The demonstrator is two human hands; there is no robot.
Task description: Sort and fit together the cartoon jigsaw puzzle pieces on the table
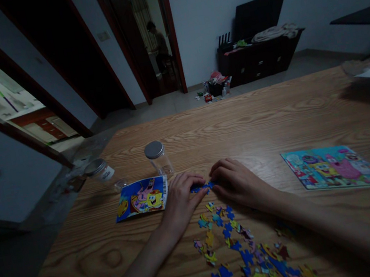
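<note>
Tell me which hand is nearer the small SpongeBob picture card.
Left. The left hand lies just beside the small SpongeBob picture card; the right hand lies farther right, past the left hand.

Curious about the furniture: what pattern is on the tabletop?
The tabletop shows brown wood grain, best in the head view.

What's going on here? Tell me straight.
A person's left hand and right hand are on a few blue jigsaw pieces on a wood-grain table. Loose jigsaw pieces lie nearer the person, between a small cartoon picture card and a larger one. Beyond stand a clear jar and a tipped-over jar.
</note>
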